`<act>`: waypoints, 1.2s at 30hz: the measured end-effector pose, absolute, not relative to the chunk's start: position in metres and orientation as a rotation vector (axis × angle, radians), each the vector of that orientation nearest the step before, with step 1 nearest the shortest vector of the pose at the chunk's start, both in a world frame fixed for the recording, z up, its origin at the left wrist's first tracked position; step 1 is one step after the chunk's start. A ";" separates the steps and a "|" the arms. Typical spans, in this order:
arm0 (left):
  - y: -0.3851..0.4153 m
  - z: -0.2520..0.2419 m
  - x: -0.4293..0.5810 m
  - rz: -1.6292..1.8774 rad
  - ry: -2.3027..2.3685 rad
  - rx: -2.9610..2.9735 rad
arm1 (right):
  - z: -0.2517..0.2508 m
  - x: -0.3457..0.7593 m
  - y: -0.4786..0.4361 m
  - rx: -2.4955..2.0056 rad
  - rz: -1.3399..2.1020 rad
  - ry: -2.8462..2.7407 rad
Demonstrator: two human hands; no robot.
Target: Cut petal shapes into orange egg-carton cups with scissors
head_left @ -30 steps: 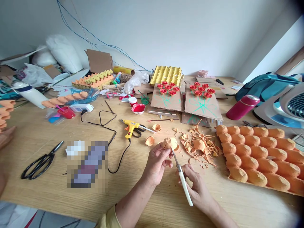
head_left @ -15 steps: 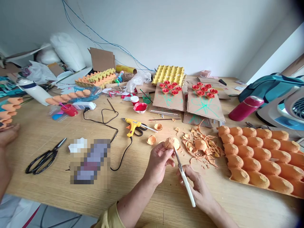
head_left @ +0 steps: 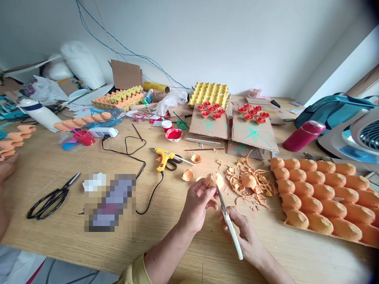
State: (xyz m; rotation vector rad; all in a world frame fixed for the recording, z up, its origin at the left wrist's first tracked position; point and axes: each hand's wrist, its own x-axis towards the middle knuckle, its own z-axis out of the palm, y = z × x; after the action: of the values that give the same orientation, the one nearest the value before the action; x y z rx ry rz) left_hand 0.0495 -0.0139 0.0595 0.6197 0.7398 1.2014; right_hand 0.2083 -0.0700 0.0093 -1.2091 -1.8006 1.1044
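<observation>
Between the thumb and fingers of my left hand point(head_left: 197, 203) is an orange egg-carton cup point(head_left: 211, 180), its rim partly cut. My right hand point(head_left: 244, 232) is closed round white-handled scissors point(head_left: 231, 232), whose blades reach up to the cup's right edge. The exact position of the blade tips is hard to make out. Just left of the cup, two trimmed cups point(head_left: 187, 175) rest on the table. To the right lies a heap of orange carton scraps point(head_left: 251, 183) with another cup among them.
A large orange egg tray point(head_left: 322, 193) fills the right side. Ahead are a yellow glue gun point(head_left: 164, 157), a dish of red paint point(head_left: 173, 135) and cardboard with red cup flowers point(head_left: 251, 126). Black scissors point(head_left: 53, 199) lie left. Another person's hand point(head_left: 7, 167) holds carton at the far left.
The view has shifted slightly. My hands, the cup and the scissors hold nearly the same pose. The other person's carton piece at far left has moved a little right.
</observation>
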 end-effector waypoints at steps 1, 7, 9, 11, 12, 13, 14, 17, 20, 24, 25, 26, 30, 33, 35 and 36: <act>-0.014 0.059 0.050 1.201 0.736 0.619 | 0.009 0.208 -0.070 -1.209 1.106 -1.798; -0.014 0.057 0.051 1.205 0.714 0.612 | 0.007 0.210 -0.070 -1.196 1.089 -1.798; -0.013 0.056 0.051 1.210 0.709 0.600 | 0.007 0.209 -0.070 -1.190 1.083 -1.806; -0.013 0.055 0.052 1.213 0.710 0.580 | 0.008 0.209 -0.070 -1.192 1.076 -1.815; -0.013 0.054 0.052 1.215 0.711 0.569 | 0.008 0.209 -0.070 -1.193 1.073 -1.817; -0.013 0.053 0.053 1.216 0.711 0.559 | 0.007 0.209 -0.070 -1.191 1.069 -1.819; -0.013 0.053 0.053 1.216 0.708 0.552 | 0.007 0.208 -0.070 -1.189 1.064 -1.819; -0.014 0.052 0.055 1.216 0.692 0.531 | 0.004 0.208 -0.072 -1.168 1.046 -1.811; -0.015 0.051 0.056 1.218 0.681 0.510 | 0.001 0.208 -0.073 -1.151 1.027 -1.802; -0.016 0.051 0.058 1.220 0.671 0.499 | -0.002 0.208 -0.073 -1.140 0.986 -1.807; -0.016 0.050 0.059 1.219 0.667 0.499 | -0.002 0.208 -0.072 -1.138 0.967 -1.814; -0.016 0.050 0.059 1.217 0.661 0.496 | -0.002 0.208 -0.072 -1.137 0.946 -1.820; -0.012 0.051 0.053 1.226 0.635 0.463 | 0.000 0.205 -0.072 -1.156 0.846 -1.863; -0.004 0.054 0.040 1.333 0.640 0.545 | 0.005 0.203 -0.070 -1.161 0.823 -1.908; 0.004 0.059 0.030 1.393 0.662 0.640 | 0.008 0.204 -0.068 -1.154 0.820 -1.904; 0.007 0.062 0.024 1.411 0.687 0.684 | 0.009 0.206 -0.068 -1.154 0.817 -1.892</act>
State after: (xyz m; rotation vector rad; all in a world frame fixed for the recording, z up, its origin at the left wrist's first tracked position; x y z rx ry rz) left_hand 0.0240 0.0069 0.0619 0.6840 0.6868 1.4107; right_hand 0.2056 -0.0675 0.0095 -1.1536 -1.8918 0.8171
